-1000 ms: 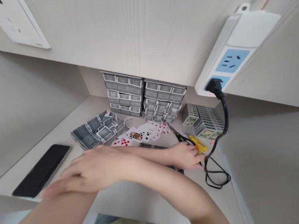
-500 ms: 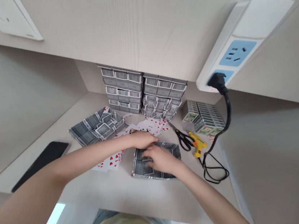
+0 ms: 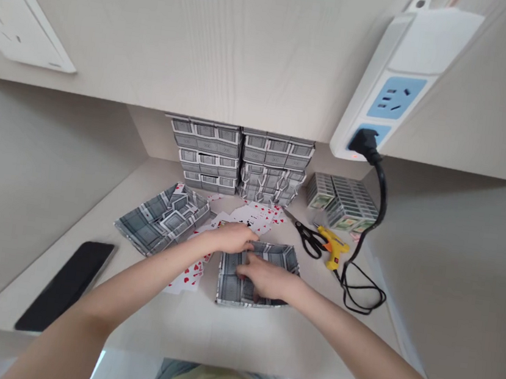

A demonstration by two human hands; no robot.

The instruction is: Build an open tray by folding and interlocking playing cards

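Note:
An open box made of playing cards [image 3: 229,285], patterned grey inside, sits in front of me. My left hand [image 3: 235,238] has its fingers curled over the back rim near the left corner. Inside the box is my right hand [image 3: 266,277], its fingers apart and reaching down toward the floor of the box. It covers part of the interior, and I see nothing held between its fingers. Loose playing cards [image 3: 256,216] lie face up behind the box, with more hearts cards [image 3: 189,279] to its left.
A second card box [image 3: 142,225] holding folded card pieces stands left, near a black phone [image 3: 66,286]. Stacked card boxes [image 3: 209,147] line the back. Scissors [image 3: 311,241], a yellow glue gun [image 3: 334,249] and boxed card decks [image 3: 348,204] lie right. A power strip [image 3: 410,67] hangs above.
The box has shifted slightly left and toward me, along with both hands. My right hand's fingers have moved deeper into the box. The camera view has tilted a little.

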